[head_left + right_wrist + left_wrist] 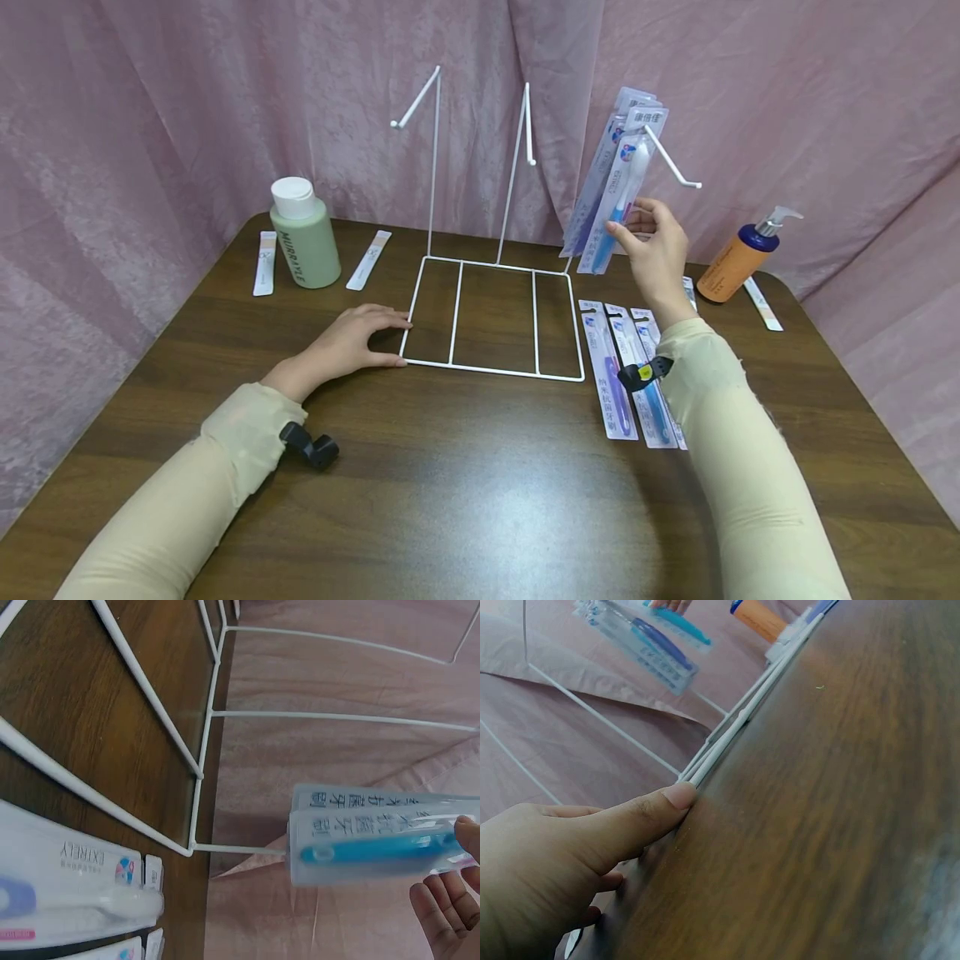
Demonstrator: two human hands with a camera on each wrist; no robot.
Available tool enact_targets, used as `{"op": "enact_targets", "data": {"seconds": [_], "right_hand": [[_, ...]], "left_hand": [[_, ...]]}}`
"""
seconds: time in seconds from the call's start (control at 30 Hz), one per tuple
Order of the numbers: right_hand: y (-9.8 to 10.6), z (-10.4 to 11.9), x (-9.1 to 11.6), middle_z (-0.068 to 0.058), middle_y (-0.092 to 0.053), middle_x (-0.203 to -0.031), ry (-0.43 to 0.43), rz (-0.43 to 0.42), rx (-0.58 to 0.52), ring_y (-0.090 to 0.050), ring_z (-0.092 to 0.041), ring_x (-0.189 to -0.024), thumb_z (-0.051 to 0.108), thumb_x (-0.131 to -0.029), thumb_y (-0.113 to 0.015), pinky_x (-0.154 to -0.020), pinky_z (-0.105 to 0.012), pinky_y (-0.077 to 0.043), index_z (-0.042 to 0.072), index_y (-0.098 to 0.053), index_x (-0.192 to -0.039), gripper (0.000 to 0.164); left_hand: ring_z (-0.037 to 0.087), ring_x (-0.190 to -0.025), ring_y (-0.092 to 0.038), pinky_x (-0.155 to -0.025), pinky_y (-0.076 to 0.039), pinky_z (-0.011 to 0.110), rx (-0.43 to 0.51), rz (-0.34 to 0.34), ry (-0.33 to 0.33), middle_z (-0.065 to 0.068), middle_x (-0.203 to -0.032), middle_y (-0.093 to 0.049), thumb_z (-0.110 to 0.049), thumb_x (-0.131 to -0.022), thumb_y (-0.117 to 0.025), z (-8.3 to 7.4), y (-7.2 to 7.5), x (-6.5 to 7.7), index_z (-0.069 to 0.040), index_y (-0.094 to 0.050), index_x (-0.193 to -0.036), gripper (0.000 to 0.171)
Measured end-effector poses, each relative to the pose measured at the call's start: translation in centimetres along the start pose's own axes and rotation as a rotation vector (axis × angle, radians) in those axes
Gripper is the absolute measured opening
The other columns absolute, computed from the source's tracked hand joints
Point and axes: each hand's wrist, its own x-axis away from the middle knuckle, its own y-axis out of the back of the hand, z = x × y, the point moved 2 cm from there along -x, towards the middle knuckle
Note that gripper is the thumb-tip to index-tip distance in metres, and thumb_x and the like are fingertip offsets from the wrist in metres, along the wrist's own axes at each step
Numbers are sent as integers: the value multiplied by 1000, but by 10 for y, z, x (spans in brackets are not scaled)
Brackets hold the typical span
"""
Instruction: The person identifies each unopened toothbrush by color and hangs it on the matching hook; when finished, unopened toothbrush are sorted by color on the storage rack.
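A white wire rack (pixel 492 370) with three upright hooks stands on the table. My left hand (pixel 347 340) rests at its front left corner, thumb tip (pixel 679 796) on the corner wire and fingers spread along the left side. At the right hook (pixel 673 160) hangs a packaged toothbrush (pixel 628 171) with a blue handle. My right hand (pixel 658 250) pinches the lower part of this pack, thumb on its front and the other fingers by its right edge. More toothbrush packs (pixel 588 212) hang right behind it. The middle hook (pixel 529 125) and left hook (pixel 418 98) hold nothing.
Several toothbrush packs (pixel 606 371) lie beside the rack, partly under my right forearm. A green bottle (pixel 306 242) stands at the back left between two white sachets (pixel 266 263). An orange pump bottle (pixel 735 262) and another sachet (pixel 763 303) are at right. A pink curtain hangs behind.
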Motion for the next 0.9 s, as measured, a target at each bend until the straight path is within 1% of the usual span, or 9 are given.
{"op": "enact_targets", "data": {"seconds": [0.17, 0.33, 0.5, 0.67, 0.8, 0.9], "right_hand": [[7, -1, -2, -4, -65, -102, -6, 45, 54, -55, 6, -84, 27, -86, -73, -83, -14, -50, 10, -58, -129, 48], [17, 2, -2, -13, -65, -112, -10, 74, 129, -56, 6, -84, 32, -87, -71, -84, -16, -50, 12, -57, -132, 51], [31, 6, 3, -11, -64, -113, -10, 105, 184, -53, 8, -85, 34, -88, -69, -79, -12, -46, 14, -56, -133, 52], [47, 8, 8, -14, -64, -113, 7, 132, 232, -50, 13, -82, 33, -88, -69, -72, -6, -43, 12, -55, -134, 53], [60, 8, 11, -15, -64, -114, 2, 149, 242, -51, 13, -80, 32, -88, -70, -71, -4, -43, 12, -54, -134, 53], [70, 9, 14, -14, -63, -113, 8, 170, 272, -51, 14, -80, 32, -88, -70, -71, -3, -42, 12, -54, -135, 53]], "left_hand": [[34, -134, -43, -110, -30, 59, -4, -9, -6, 5, -142, -54, -40, -77, -78, 0, 0, 0, -14, -62, -128, 60], [34, -134, -43, -110, -30, 59, -5, -9, -7, 6, -142, -54, -40, -77, -78, 0, 1, 1, -13, -62, -128, 60], [35, -134, -43, -110, -29, 60, -3, -5, -3, 6, -142, -54, -39, -77, -79, 0, 1, 1, -13, -62, -128, 60], [35, -134, -44, -110, -30, 60, -6, -7, -8, 7, -141, -55, -39, -76, -79, 0, 1, 0, -13, -62, -127, 60], [35, -134, -44, -110, -30, 60, -6, -7, -10, 7, -141, -55, -39, -76, -79, 0, 0, 0, -13, -62, -128, 60], [34, -134, -43, -110, -29, 60, 0, -6, -9, 6, -142, -54, -39, -77, -79, -1, 0, -1, -13, -62, -128, 60]]}}
